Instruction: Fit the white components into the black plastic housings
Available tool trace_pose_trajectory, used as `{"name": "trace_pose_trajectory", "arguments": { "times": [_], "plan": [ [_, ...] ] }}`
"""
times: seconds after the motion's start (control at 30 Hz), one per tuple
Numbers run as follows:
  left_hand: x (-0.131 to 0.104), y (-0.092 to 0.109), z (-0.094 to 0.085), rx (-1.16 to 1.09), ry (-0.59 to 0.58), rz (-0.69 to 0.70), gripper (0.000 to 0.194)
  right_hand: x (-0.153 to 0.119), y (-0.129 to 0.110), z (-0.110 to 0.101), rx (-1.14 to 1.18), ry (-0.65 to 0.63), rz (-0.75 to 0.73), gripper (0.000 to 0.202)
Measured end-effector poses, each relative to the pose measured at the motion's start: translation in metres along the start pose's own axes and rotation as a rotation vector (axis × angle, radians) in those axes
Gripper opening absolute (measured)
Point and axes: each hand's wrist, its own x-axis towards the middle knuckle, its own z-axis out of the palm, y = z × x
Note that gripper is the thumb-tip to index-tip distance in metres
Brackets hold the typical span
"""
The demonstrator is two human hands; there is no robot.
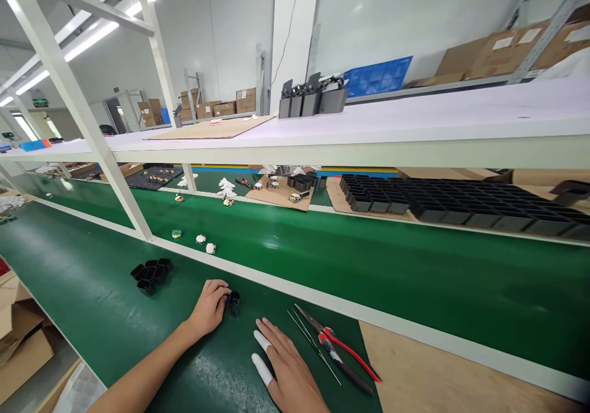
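Note:
My left hand (209, 308) is curled, with its fingertips against the left side of a small black cup (234, 303) standing on the green work surface. To the right, my right hand (286, 364) lies palm down with fingers stretched out and holds nothing; two of its fingers wear white covers. Beside it on the right rest thin metal tweezers (314, 346) and red-handled pliers (338, 346), jaws pointing away. A cluster of several black cups (152, 273) sits further left.
Beyond a pale rail (295, 292) runs a green belt (369, 253) carrying small circuit parts (211, 248). Trays of black cups (461, 204) stand on its far side. A white post (106, 155) rises at left, under a long shelf (415, 118). Wooden board (452, 376) lies at lower right.

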Motion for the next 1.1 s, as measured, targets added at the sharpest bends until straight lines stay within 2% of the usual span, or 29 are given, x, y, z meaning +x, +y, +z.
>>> {"name": "trace_pose_trajectory", "arguments": {
  "times": [0.17, 0.27, 0.33, 0.43, 0.53, 0.7, 0.77, 0.87, 1.0, 1.1],
  "plan": [
    [0.011, -0.006, -0.01, 0.003, -0.112, -0.013, 0.027, 0.002, -0.003, -0.005, 0.005, -0.025, 0.021, 0.039],
    [0.033, -0.023, -0.021, 0.005, -0.202, -0.048, 0.02, 0.003, -0.006, -0.008, 0.021, -0.047, 0.044, 0.039],
    [0.054, -0.039, -0.032, 0.034, -0.217, -0.091, 0.018, 0.003, -0.006, -0.009, 0.03, -0.058, 0.058, 0.04],
    [0.09, -0.071, -0.052, 0.133, -0.167, -0.182, 0.02, 0.002, -0.005, -0.009, 0.039, -0.076, 0.068, 0.041],
    [0.119, -0.104, -0.073, 0.266, -0.085, -0.324, 0.033, 0.001, -0.002, -0.008, 0.06, -0.111, 0.075, 0.041],
    [0.139, -0.148, -0.094, 0.417, -0.026, -0.578, 0.058, 0.004, -0.001, -0.011, 0.108, -0.162, 0.15, 0.039],
    [0.141, -0.158, -0.095, 0.429, -0.048, -0.615, 0.06, 0.006, -0.001, -0.013, 0.119, -0.191, 0.158, 0.041],
    [0.144, -0.163, -0.09, 0.423, -0.084, -0.574, 0.062, 0.007, -0.003, -0.016, 0.128, -0.202, 0.158, 0.042],
    [0.151, -0.153, -0.071, 0.374, -0.157, -0.401, 0.071, 0.008, -0.007, -0.018, 0.121, -0.154, 0.159, 0.043],
    [0.161, -0.139, -0.051, 0.309, -0.244, -0.302, 0.067, 0.009, -0.011, -0.022, 0.105, -0.169, 0.173, 0.042]
  ]
}}
